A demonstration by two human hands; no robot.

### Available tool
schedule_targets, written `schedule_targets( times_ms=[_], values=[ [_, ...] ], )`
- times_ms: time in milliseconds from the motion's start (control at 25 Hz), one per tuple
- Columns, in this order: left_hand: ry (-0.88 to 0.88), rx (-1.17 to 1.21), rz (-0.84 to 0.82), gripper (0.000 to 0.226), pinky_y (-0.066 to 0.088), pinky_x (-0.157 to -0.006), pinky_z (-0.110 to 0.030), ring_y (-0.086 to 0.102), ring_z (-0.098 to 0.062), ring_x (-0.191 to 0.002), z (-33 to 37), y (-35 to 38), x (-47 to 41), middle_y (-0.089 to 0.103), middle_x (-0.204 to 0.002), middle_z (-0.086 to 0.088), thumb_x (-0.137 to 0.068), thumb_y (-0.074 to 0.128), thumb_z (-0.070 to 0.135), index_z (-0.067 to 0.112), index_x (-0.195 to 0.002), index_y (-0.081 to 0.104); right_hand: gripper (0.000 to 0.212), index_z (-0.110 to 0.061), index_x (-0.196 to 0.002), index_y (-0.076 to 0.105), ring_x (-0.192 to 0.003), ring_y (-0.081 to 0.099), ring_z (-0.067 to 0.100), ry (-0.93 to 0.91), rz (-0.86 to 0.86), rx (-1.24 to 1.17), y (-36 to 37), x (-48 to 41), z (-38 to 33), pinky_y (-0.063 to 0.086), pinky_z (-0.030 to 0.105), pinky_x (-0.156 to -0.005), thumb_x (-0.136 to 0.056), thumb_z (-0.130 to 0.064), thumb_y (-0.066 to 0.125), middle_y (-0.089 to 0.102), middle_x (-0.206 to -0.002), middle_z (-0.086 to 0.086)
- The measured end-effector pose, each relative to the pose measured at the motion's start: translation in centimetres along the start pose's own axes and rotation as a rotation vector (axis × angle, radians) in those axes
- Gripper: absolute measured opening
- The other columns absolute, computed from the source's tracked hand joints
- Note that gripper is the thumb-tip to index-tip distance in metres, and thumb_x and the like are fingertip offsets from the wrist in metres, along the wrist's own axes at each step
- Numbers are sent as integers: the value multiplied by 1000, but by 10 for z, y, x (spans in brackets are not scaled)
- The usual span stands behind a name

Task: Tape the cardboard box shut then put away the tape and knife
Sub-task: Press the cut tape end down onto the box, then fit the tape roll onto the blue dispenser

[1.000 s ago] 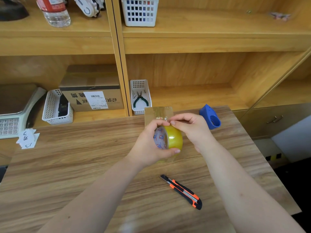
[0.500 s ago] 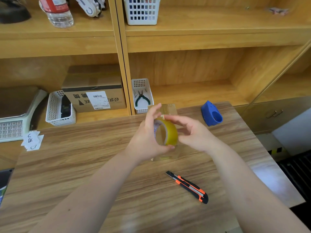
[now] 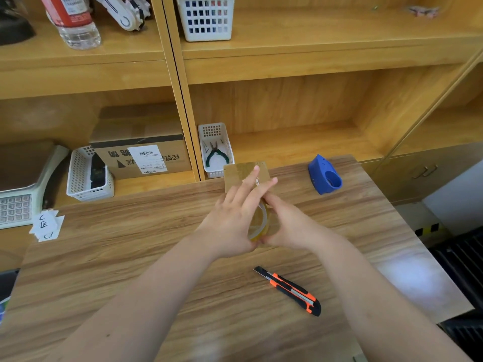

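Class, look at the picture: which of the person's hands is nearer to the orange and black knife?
Right. The right hand is just above the knife; the left hand sits farther off, up and leftward.

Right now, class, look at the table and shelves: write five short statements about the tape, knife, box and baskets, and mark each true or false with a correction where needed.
1. Both hands, left hand and right hand, hold the tape. True.
2. The knife lies in the basket on the shelf. False: it lies on the table, nearer the person than the hands; the basket holds pliers.
3. The box sits on the table behind the hands. True.
4. The blue holder is held in the right hand. False: it stands free on the table, to the right of the box.
5. The knife has a green handle. False: it is orange and black.
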State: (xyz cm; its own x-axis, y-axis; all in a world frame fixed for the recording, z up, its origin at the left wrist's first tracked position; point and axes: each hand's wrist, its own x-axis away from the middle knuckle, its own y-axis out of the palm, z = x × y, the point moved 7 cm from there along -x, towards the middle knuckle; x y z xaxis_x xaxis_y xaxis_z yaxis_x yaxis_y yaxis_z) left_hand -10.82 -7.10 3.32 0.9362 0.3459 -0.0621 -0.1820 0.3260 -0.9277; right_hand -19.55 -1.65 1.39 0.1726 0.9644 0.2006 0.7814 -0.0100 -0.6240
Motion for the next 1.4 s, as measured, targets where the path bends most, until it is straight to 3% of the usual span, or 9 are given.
schedule_targets(
  times_ms=[80,160,320,520,600,720,920,1080,1400],
  values=[
    [20,-9,15,124,31,-111,-44,17,-21,-143,8,0,-5,-14,-161,9,-64,81,33,46,-146,-10,105,-26,-145,27,-114,52,2,-20,41,-25,-10,4,5,44,16,-95,-60,-20,87,50,-126,-18],
    [-40,70,21,121,34,-111,-47,18,-18,-143,10,-1,-15,7,-158,9,-61,83,37,47,-144,-4,103,-28,-140,33,-114,52,-1,-40,86,-49,-26,7,16,44,17,-98,-54,-23,89,49,-124,-23],
    [-254,385,37,126,42,-105,-40,31,-10,-135,10,8,-42,29,-145,9,-50,92,42,50,-141,4,99,-29,-135,40,-124,49,3,-30,154,-106,-61,9,54,43,37,-106,-48,-33,88,53,-131,-14],
    [-467,863,-52,112,35,-99,-22,42,-7,-125,24,50,-84,43,-132,15,-57,93,22,37,-141,22,91,-37,-130,41,-115,50,-12,-6,156,-154,-112,21,101,43,17,-99,-56,-22,91,51,-124,-27],
    [-510,997,-44,101,41,-101,-25,50,-9,-126,30,69,-104,50,-136,9,-60,91,15,31,-140,31,92,-39,-132,39,-114,45,-20,0,170,-170,-135,25,126,39,9,-94,-58,-22,91,48,-123,-30],
    [-542,1217,-8,93,52,-97,-38,63,-12,-115,42,95,-131,62,-128,-4,-63,87,3,25,-141,40,92,-43,-131,39,-122,45,-10,8,206,-205,-162,24,160,37,12,-98,-57,-25,91,50,-129,-25],
    [-634,1630,50,69,51,-95,-48,64,-30,-110,68,128,-191,66,-126,-10,-72,72,15,24,-136,48,89,-57,-119,39,-122,47,-8,26,262,-284,-202,18,218,40,11,-95,-58,-18,90,49,-129,-29],
    [-690,1702,59,61,49,-95,-49,67,-26,-95,83,149,-238,72,-107,-5,-72,67,15,23,-131,53,94,-44,-134,38,-123,49,0,62,299,-312,-222,10,262,40,22,-100,-59,-20,89,51,-133,-23],
    [-817,1883,42,65,43,-104,-49,61,-27,-106,94,204,-320,64,-121,-12,-72,61,8,10,-136,50,92,-22,-136,43,-120,52,14,208,521,-322,-259,-3,343,42,37,-104,-57,-14,90,56,-123,-12]
  ],
)
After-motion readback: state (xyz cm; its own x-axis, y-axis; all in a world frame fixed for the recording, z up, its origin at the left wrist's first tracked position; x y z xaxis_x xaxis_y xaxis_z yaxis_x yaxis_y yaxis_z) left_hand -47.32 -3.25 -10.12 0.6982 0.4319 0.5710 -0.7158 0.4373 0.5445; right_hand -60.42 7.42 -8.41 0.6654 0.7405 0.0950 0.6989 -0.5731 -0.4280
